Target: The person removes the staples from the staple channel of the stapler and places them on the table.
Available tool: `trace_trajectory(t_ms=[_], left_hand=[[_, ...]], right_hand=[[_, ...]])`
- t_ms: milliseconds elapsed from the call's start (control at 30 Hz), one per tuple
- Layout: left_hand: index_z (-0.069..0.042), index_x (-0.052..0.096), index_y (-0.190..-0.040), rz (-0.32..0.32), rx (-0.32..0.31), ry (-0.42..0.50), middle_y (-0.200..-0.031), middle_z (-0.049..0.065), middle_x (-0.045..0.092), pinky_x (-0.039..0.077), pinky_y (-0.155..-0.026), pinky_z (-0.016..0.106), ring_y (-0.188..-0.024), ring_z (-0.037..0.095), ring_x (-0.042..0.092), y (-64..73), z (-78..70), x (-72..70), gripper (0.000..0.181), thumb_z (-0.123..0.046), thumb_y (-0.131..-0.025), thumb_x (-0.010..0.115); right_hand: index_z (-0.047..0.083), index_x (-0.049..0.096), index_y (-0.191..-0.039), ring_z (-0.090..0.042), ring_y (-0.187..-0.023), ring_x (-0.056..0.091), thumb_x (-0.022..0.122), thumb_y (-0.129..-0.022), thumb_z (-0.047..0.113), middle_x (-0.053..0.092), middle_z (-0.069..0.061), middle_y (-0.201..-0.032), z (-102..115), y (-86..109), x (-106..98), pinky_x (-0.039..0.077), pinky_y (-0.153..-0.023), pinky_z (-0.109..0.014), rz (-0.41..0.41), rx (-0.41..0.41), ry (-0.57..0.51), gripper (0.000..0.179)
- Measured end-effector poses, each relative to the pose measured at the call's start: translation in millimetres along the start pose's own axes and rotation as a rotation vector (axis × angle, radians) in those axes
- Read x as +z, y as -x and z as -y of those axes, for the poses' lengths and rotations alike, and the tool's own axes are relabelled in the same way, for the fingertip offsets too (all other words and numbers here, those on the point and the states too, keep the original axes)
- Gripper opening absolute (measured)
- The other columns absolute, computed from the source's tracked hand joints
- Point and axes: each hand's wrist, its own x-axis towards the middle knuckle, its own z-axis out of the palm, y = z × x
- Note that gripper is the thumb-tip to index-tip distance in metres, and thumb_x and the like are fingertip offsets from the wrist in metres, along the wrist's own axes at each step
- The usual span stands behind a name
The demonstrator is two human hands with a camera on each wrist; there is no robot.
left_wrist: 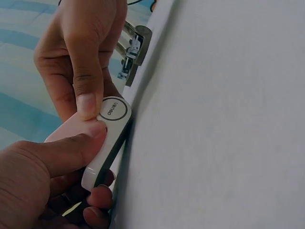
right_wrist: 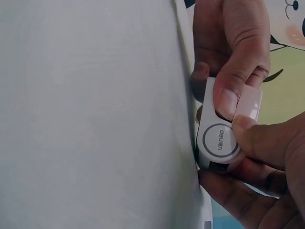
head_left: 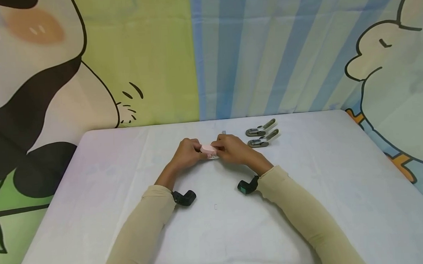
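Observation:
Both hands meet over a small white-and-pink device point(head_left: 208, 149) near the table's far edge. It has a white body with a ringed round "deli" mark, a pink part and a dark underside; its exact kind is unclear. My left hand point(head_left: 188, 153) pinches one end, its thumb point(left_wrist: 76, 150) on top and fingers curled beneath. At the round-marked end, my right hand point(head_left: 232, 148) grips it too, with the thumb point(right_wrist: 259, 138) pressing beside the mark. The thumbs nearly touch. Fingers hide part of the pink piece.
Two dark grey metal clip-like tools point(head_left: 256, 131) with raised levers lie right of the right hand. A small grey piece point(head_left: 223, 132) shows behind that hand. A tiny staple-shaped outline point(head_left: 215, 206) lies on the white tablecloth point(head_left: 216, 242). A printed curtain point(head_left: 159, 63) hangs behind.

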Motion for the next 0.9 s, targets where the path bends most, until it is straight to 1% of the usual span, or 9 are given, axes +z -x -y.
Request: trace_trajectory(t_ms=[67,167,233,300,400,533,667,733,900], left_hand=[[-0.004,0.068,-0.062,-0.005,-0.009,0.023,-0.065,0.001,0.049,0.031,-0.057,0.028,-0.063,0.015,0.039,1.7,-1.6,2.2,0.020,-0.008,-0.074,0.083],[-0.005,0.062,-0.057,0.027,-0.006,0.030,-0.064,0.000,0.047,0.030,-0.056,0.028,-0.061,0.015,0.037,5.6,-4.4,4.3,0.028,-0.009,-0.074,0.084],[-0.005,0.060,-0.055,0.067,0.019,0.016,-0.063,0.000,0.044,0.029,-0.056,0.028,-0.061,0.015,0.036,8.4,-7.4,4.8,0.031,-0.009,-0.074,0.084],[-0.005,0.064,-0.057,0.110,0.058,-0.003,-0.063,0.000,0.044,0.030,-0.058,0.028,-0.062,0.016,0.036,10.4,-10.6,4.9,0.026,-0.008,-0.074,0.084],[-0.005,0.072,-0.063,0.143,0.106,-0.018,-0.064,0.000,0.046,0.031,-0.060,0.028,-0.064,0.016,0.038,11.2,-13.7,5.8,0.015,-0.005,-0.073,0.084],[-0.006,0.073,-0.064,0.157,0.166,-0.048,-0.063,-0.001,0.048,0.032,-0.059,0.027,-0.063,0.014,0.039,14.0,-15.0,6.7,0.015,-0.007,-0.074,0.084],[-0.008,0.071,-0.059,0.145,0.227,-0.077,-0.062,-0.002,0.048,0.034,-0.057,0.026,-0.060,0.013,0.040,18.2,-15.9,9.2,0.020,-0.009,-0.075,0.084],[-0.008,0.070,-0.059,0.132,0.227,-0.086,-0.061,-0.002,0.047,0.034,-0.056,0.026,-0.060,0.013,0.041,20.6,-16.7,10.9,0.021,-0.009,-0.075,0.084],[-0.009,0.072,-0.062,0.116,0.172,-0.092,-0.061,-0.002,0.048,0.034,-0.057,0.027,-0.062,0.014,0.042,24.7,-21.5,12.9,0.019,-0.013,-0.076,0.083]], right_hand=[[0.006,0.072,-0.102,-0.015,-0.064,0.041,0.060,-0.092,0.003,0.050,-0.002,-0.076,-1,3.8,0,0.035,-0.060,-0.029,-0.014,-0.005,-0.017,0.015],[0.006,0.073,-0.103,-0.013,-0.065,0.043,0.062,-0.092,0.002,0.052,0.000,-0.077,-2,9.5,-1,0.037,-0.060,-0.028,0.005,-0.011,-0.061,0.017],[0.008,0.074,-0.100,-0.012,-0.065,0.044,0.063,-0.091,0.002,0.053,0.001,-0.076,0,12.5,-3,0.038,-0.060,-0.028,0.039,-0.014,-0.078,0.015],[0.011,0.074,-0.096,-0.011,-0.067,0.046,0.064,-0.090,0.002,0.055,0.003,-0.077,3,14.8,-7,0.040,-0.061,-0.028,0.084,-0.008,-0.082,0.014],[0.014,0.072,-0.089,-0.011,-0.068,0.045,0.066,-0.091,0.005,0.055,0.004,-0.077,12,16.8,-12,0.039,-0.062,-0.028,0.142,0.029,-0.056,0.011],[0.013,0.071,-0.098,-0.012,-0.068,0.046,0.064,-0.096,0.013,0.054,0.002,-0.079,26,17.6,-13,0.039,-0.062,-0.027,0.184,0.085,0.010,0.008],[0.010,0.071,-0.106,-0.011,-0.070,0.051,0.058,-0.099,0.026,0.060,0.003,-0.085,38,17.3,-12,0.042,-0.066,-0.027,0.188,0.107,0.090,0.021],[0.008,0.070,-0.103,-0.011,-0.069,0.052,0.056,-0.100,0.030,0.061,0.003,-0.084,42,17.2,-12,0.043,-0.066,-0.028,0.198,0.112,0.121,0.026],[0.006,0.060,-0.096,-0.014,-0.065,0.049,0.050,-0.102,0.032,0.054,0.001,-0.077,43,18.3,-15,0.040,-0.063,-0.029,0.262,0.135,0.144,0.028]])
